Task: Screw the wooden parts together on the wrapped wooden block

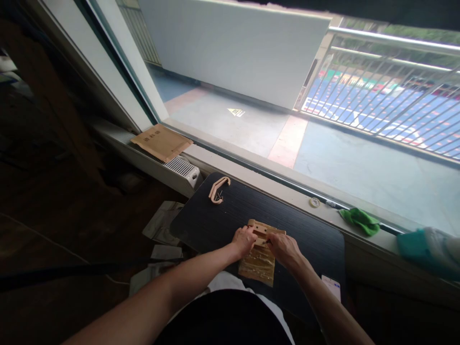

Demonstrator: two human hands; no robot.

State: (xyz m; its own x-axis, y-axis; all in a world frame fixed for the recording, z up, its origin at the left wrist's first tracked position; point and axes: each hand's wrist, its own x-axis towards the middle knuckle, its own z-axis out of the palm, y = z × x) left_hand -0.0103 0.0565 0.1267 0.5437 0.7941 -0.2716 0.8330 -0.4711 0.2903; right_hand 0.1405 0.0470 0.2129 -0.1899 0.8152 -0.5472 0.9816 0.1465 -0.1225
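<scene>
A pale wooden piece (268, 226) with several dark holes lies on the dark table, partly over a crinkled yellowish-brown sheet (257, 267). My left hand (245, 239) grips the near left end of the wooden piece, fingers closed on its edge. At the piece's right side, my right hand (284, 247) is closed in a pinch. A small dark tip shows by its fingers, but what it is cannot be made out. Farther left on the table, curved wooden parts (212, 193) lie beside a few small screws (219, 195).
The black table (287, 215) stands against the windowsill. A tape roll (314, 202), a green cloth (359, 221) and a teal container (413, 245) sit along the sill. A phone (331, 287) lies at the table's right edge. Cardboard (161, 142) rests on the radiator (181, 167).
</scene>
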